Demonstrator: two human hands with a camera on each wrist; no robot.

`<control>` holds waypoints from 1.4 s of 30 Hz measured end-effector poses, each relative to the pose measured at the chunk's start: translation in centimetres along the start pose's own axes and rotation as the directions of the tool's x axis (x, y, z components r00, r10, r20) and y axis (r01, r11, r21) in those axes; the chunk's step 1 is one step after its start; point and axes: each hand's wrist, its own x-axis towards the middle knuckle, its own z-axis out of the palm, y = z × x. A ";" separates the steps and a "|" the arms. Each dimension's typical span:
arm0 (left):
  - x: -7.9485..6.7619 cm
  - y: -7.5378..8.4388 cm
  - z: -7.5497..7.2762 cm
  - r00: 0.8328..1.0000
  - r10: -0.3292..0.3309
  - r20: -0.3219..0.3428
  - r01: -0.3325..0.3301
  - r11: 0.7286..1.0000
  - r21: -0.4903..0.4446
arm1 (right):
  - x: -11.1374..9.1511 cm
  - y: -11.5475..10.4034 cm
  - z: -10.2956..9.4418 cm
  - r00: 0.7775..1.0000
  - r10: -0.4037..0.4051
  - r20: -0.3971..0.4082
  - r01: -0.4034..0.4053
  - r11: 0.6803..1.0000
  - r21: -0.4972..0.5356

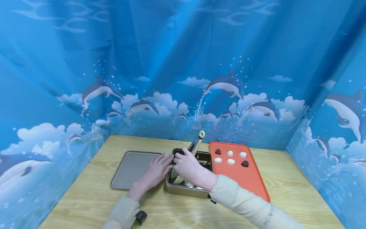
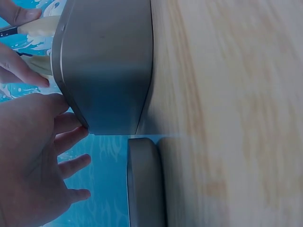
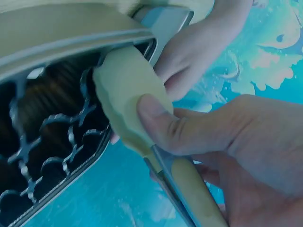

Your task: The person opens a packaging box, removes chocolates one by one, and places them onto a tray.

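A metal box with a dark wire divider inside stands at the table's middle. My right hand grips a pair of tongs with cream, scalloped tips. In the right wrist view, the thumb presses on one tip, and the tips reach into a corner compartment at the box's left side. What lies between them is hidden. My left hand has its fingers extended and touches the box's left rim, as the left wrist view also shows.
Left of the box lies a flat grey tray, partly under my left forearm. A red tray on the right holds several white pieces and two dark brown pieces. A blue dolphin-print curtain rises behind the wooden table.
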 end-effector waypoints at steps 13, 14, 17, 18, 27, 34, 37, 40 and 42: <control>0.3 0.3 0.2 1.000 -0.003 -0.024 0.003 1.000 0.002 | 0.0 -1.0 0.3 0.999 0.015 0.032 -0.015 1.000 0.001; 0.2 0.3 0.1 1.000 -0.004 -0.023 0.004 1.000 0.003 | -0.1 -0.9 0.4 1.000 0.013 0.026 -0.013 1.000 0.001; 0.2 0.4 0.0 1.000 -0.008 -0.018 0.008 1.000 -0.001 | -0.4 -0.5 0.7 1.000 0.018 -0.001 -0.018 1.000 0.000; 0.2 0.4 -0.1 1.000 -0.009 -0.016 0.009 1.000 -0.001 | -0.4 -0.3 0.7 1.000 0.025 -0.005 -0.025 1.000 0.005; 0.1 0.4 0.0 1.000 -0.025 -0.005 0.025 1.000 0.011 | -1.7 1.0 0.6 0.997 0.062 0.038 -0.065 0.995 0.071; 0.0 0.7 -0.3 0.999 -0.036 0.013 0.036 0.999 0.017 | -4.0 2.2 0.5 0.988 0.120 -0.097 -0.106 0.984 0.147; 0.0 0.8 -0.3 0.999 -0.037 0.016 0.037 0.999 0.016 | -5.2 3.2 0.7 0.964 0.186 -0.190 -0.144 0.966 0.217; -0.1 0.8 -0.2 0.999 -0.040 0.017 0.040 0.999 0.013 | -6.5 4.5 1.0 0.943 0.250 -0.219 -0.191 0.947 0.257; -0.1 0.7 -0.2 0.999 -0.041 0.011 0.041 0.999 0.012 | -7.4 5.4 1.3 0.936 0.289 -0.203 -0.234 0.938 0.257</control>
